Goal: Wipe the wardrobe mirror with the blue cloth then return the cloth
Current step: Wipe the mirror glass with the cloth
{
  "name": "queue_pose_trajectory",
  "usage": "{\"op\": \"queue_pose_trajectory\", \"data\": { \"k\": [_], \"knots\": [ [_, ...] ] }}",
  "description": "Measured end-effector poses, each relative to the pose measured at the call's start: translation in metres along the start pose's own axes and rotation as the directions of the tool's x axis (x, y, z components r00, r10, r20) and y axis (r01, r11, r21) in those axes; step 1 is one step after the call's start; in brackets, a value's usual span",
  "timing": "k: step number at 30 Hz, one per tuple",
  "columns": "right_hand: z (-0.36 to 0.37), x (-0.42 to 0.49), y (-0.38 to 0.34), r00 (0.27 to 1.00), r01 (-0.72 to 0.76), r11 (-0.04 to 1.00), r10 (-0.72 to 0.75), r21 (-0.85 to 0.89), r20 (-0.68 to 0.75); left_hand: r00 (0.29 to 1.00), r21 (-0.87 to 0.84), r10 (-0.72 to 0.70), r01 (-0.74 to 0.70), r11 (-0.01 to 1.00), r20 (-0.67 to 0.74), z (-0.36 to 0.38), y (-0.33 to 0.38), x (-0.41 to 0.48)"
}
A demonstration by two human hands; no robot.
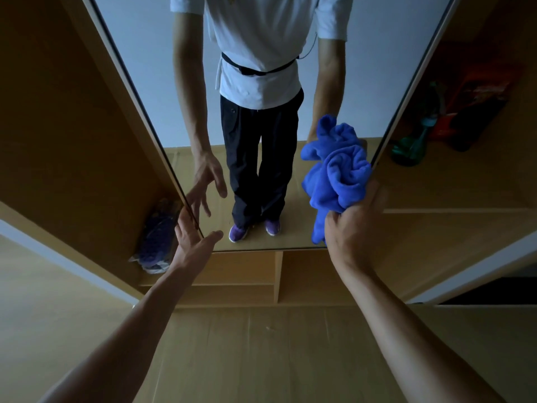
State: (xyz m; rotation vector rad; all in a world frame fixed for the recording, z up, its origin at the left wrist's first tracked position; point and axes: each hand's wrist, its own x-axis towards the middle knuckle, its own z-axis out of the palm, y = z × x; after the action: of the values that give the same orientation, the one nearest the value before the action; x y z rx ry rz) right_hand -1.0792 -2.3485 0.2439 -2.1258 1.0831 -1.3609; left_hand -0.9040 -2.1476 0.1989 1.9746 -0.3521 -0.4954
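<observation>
The right hand [353,225] grips the bunched blue cloth [337,173] right of centre, at or just off the tall wardrobe mirror [151,68] straight ahead; the left hand [193,242], spread and empty, sits by its lower-left edge.

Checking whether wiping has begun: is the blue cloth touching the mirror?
Touching. Head view: the blue cloth meets its own reflection on the mirror, no gap between.

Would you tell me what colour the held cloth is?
The cloth is bright blue; head view.
</observation>
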Motion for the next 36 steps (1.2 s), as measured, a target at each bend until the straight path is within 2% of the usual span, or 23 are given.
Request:
{"op": "queue_pose_trajectory", "data": {
  "k": [3,6,9,13,15,18,20,26,30,36],
  "knots": [
    [0.012,-0.011,-0.021,0.980,0.173,0.983,-0.166,-0.057,0.111,1.000,0.006,-0.022,0.022,1.000,0.001,0.000,0.001,-0.001],
    [0.030,-0.023,-0.037,0.924,0.344,0.933,-0.315,-0.109,0.214,0.999,0.004,-0.032,0.032,0.999,0.008,-0.002,0.003,0.001],
    [0.033,-0.027,-0.033,0.861,0.434,0.895,-0.376,-0.107,0.343,0.999,-0.009,-0.035,0.035,0.999,0.001,-0.005,0.003,0.003],
    [0.016,-0.018,-0.006,0.797,0.505,0.860,-0.431,-0.075,0.423,0.999,0.014,-0.016,0.017,1.000,-0.046,0.001,-0.005,0.005],
    [0.003,-0.017,0.014,0.850,0.433,0.896,-0.367,-0.102,0.377,0.998,0.016,-0.003,0.004,1.000,-0.057,0.005,-0.008,0.005],
    [-0.012,-0.012,0.036,0.954,0.223,0.966,-0.188,-0.132,0.232,0.998,0.015,0.000,0.000,1.000,-0.056,0.006,-0.007,0.005],
    [-0.016,-0.008,0.042,0.985,0.126,0.982,-0.108,-0.138,0.134,0.999,0.014,-0.001,0.001,1.000,-0.048,0.006,-0.007,0.004],
    [-0.007,-0.009,0.041,0.999,0.017,0.999,-0.015,-0.048,0.047,0.999,0.000,0.021,-0.021,1.000,-0.027,0.003,-0.005,0.000],
    [0.003,-0.012,0.028,1.000,-0.016,0.997,0.017,-0.074,0.004,1.000,0.003,0.004,-0.004,1.000,-0.024,0.001,-0.001,-0.002],
    [0.013,-0.025,-0.001,0.996,-0.087,0.994,0.090,-0.073,0.029,1.000,-0.003,-0.014,0.014,1.000,-0.002,-0.002,-0.003,0.002]
  ]
}}
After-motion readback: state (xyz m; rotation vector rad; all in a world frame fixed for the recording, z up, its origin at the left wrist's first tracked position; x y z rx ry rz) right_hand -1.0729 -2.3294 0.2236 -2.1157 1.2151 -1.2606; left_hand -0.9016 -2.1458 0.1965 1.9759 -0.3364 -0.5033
